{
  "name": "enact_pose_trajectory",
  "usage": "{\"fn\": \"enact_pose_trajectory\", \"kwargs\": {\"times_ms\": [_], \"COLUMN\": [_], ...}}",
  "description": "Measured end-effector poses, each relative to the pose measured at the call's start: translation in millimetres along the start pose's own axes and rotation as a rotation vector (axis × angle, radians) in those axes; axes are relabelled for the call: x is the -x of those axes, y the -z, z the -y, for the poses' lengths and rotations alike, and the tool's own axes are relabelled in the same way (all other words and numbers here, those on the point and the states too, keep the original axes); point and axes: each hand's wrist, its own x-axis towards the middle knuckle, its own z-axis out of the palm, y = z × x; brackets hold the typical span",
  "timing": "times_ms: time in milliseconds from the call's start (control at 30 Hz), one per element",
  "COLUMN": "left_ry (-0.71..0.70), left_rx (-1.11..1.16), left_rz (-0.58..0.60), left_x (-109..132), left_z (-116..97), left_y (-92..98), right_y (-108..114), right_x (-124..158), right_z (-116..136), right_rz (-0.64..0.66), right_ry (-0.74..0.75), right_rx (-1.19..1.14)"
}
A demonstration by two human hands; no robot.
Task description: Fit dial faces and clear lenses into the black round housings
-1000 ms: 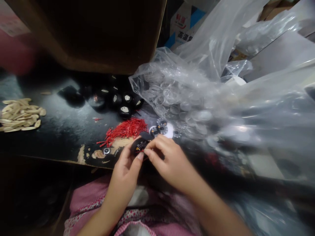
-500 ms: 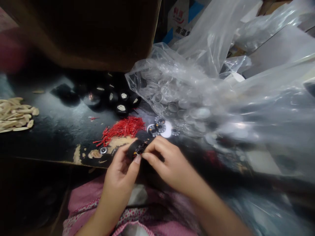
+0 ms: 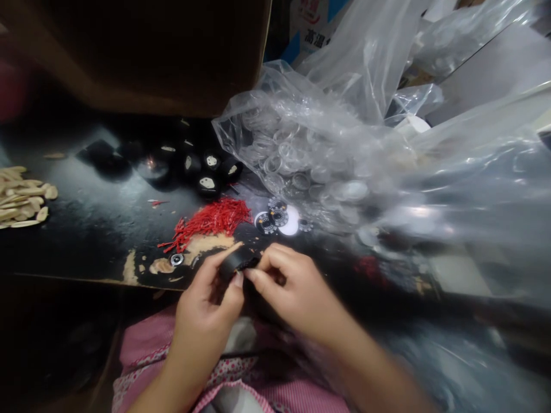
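A small black round housing [image 3: 233,261] is held between the thumb and fingers of my left hand [image 3: 209,301], just over the front edge of the bench. It is tilted, and its face is mostly turned from view. My right hand [image 3: 290,284] is closed in a pinch at the housing's right rim; what its fingertips grip is hidden. Behind the hands lies a pile of thin red pointers [image 3: 210,221]. Printed black dial discs [image 3: 278,217] overlap a white disc [image 3: 289,222] to the right of it. A small shiny metal ring [image 3: 176,260] lies left of my hands.
A clear plastic bag [image 3: 379,86] of transparent round covers [image 3: 297,160] spreads over the right side. More black housings [image 3: 207,184] with pale patches stand behind the pointers. Flat pale pieces [image 3: 26,198] lie far left. A cardboard box [image 3: 245,86] rises at the back.
The housing has tipped, so its printed dial face, visible before, is now largely out of sight. Both hands stay together around it. The view has shifted slightly.
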Motion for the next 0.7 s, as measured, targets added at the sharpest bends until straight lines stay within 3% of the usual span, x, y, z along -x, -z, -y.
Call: {"fn": "enact_pose_trajectory", "kwargs": {"times_ms": [100, 200, 300, 433, 600, 700], "left_ry": [0.203, 0.324, 0.318, 0.328, 0.514, 0.323], "left_rx": [0.307, 0.477, 0.439, 0.288, 0.379, 0.250], "left_rz": [0.120, 0.156, 0.153, 0.027, -0.080, -0.041], "left_x": [-8.3, -10.0, -7.2, -4.1, -3.3, -5.0], "left_z": [-2.1, -2.4, 4.1, 10.7, 13.9, 23.2], "left_y": [2.1, 4.3, 8.1, 9.9, 2.0, 2.5], "right_y": [4.2, 6.7, 6.0, 1.6, -0.5, 9.7], "right_x": [-3.3, -7.1, -12.2, -18.4, -21.6, -19.5], "right_z": [-1.4, -2.3, -2.8, -0.4, 6.6, 6.2], "right_rz": [-0.024, -0.054, -0.022, -0.021, -0.045, 0.016], "right_ry": [0.089, 0.239, 0.328, 0.386, 0.286, 0.175], "right_rx": [0.039, 0.153, 0.352, 0.543, 0.524, 0.393]}}
